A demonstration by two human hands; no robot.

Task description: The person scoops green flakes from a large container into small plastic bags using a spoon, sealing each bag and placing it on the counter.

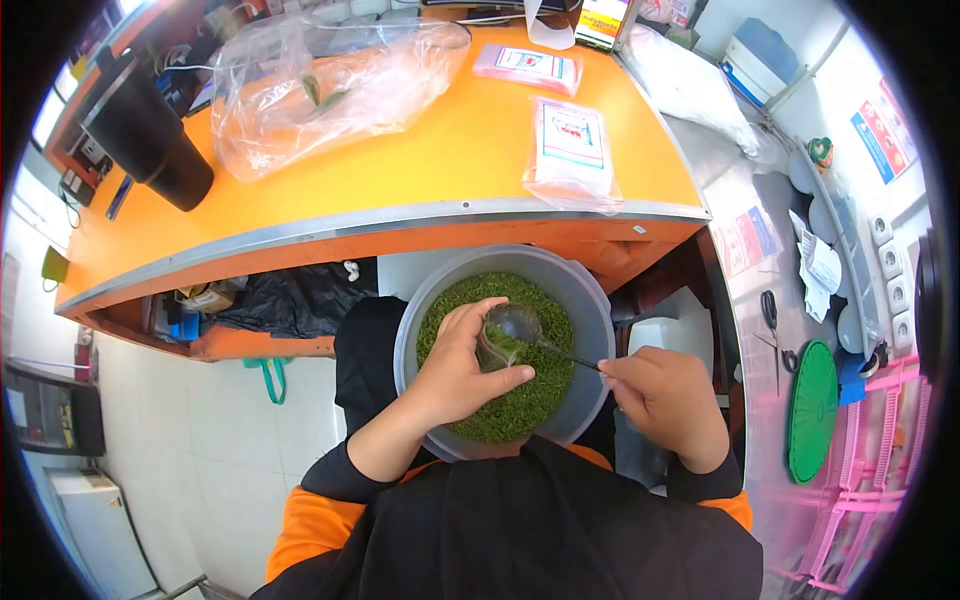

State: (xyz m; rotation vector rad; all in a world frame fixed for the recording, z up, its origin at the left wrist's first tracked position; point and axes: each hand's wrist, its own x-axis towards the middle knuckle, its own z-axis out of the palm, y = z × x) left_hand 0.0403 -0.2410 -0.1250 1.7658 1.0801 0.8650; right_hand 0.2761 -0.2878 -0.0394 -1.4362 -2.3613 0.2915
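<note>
A grey round bowl [590,300] full of chopped green leaves [540,395] rests on my lap below the table edge. My left hand [460,365] is curled around a small clear cup or bag opening [492,350] held over the greens. My right hand [665,395] grips the handle of a metal spoon [520,322], whose bowl sits just above the cup with some greens in it.
An orange table [420,170] lies ahead with a large clear plastic bag [330,85], two packs of small bags [572,145], and a black container [150,135]. To the right are a green lid [812,410], scissors [770,320] and pink baskets [860,480].
</note>
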